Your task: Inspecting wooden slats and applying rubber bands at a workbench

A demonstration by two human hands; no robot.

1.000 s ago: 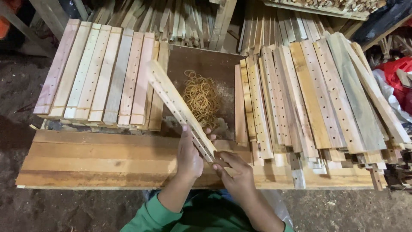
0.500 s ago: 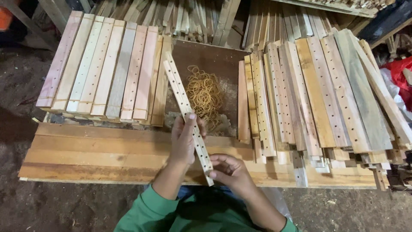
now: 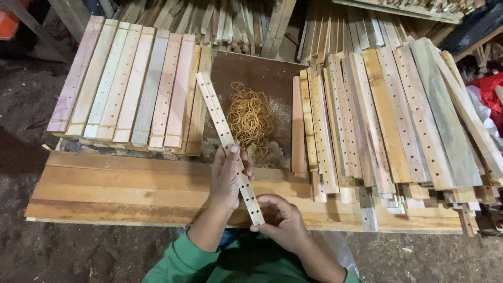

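Both arms wear green long sleeves, pushed back from the wrists; the left hand (image 3: 226, 175) and right hand (image 3: 283, 222) are bare.

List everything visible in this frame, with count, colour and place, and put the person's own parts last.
held slat: one, pale wood with holes, gripped in both hands above the bench middle
left slats: about nine, pale and pinkish, laid side by side at the left
right slats: a large stack, tan to grey, at the right
rubber bands: a heap, yellowish, between the stacks
bench: one, brown planks, along the front
red bag: one, far right edge
left hand: around the slat's middle
right hand: at the slat's near end
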